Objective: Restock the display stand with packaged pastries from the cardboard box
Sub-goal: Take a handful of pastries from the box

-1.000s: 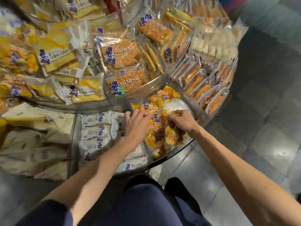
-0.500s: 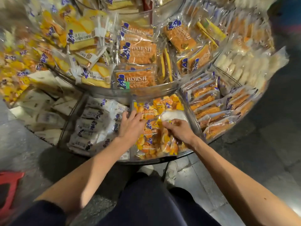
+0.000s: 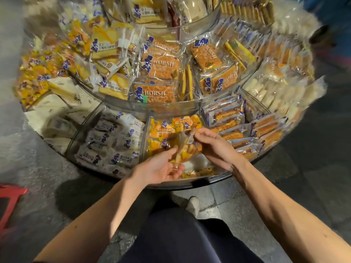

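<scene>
Clear film over orange and yellow pastry pieces marks the packet (image 3: 187, 149) that is now held up between both hands, just above the near middle compartment (image 3: 145, 141) on the lower tier of the display stand (image 3: 190, 186). Half a second ago both hands were laid palm-down among the packets in that compartment. Since then one packet has been lifted clear of the heap. The left hand (image 3: 159, 168) has been turned palm-up, with its fingers curled under the packet's near end. The far end is pinched between the thumb and fingers of the right hand (image 3: 216, 149).

The change is judged to be a straightening step: the packet is probably being turned so that it can be laid back neatly. More of the same kind are seen piled at the far end of the compartment. White packets (image 3: 114, 141) fill the compartment to the left, and bar-shaped packets (image 3: 247, 128) the one to the right. The cardboard box is not in view, so it cannot be told how much stock is left.
</scene>
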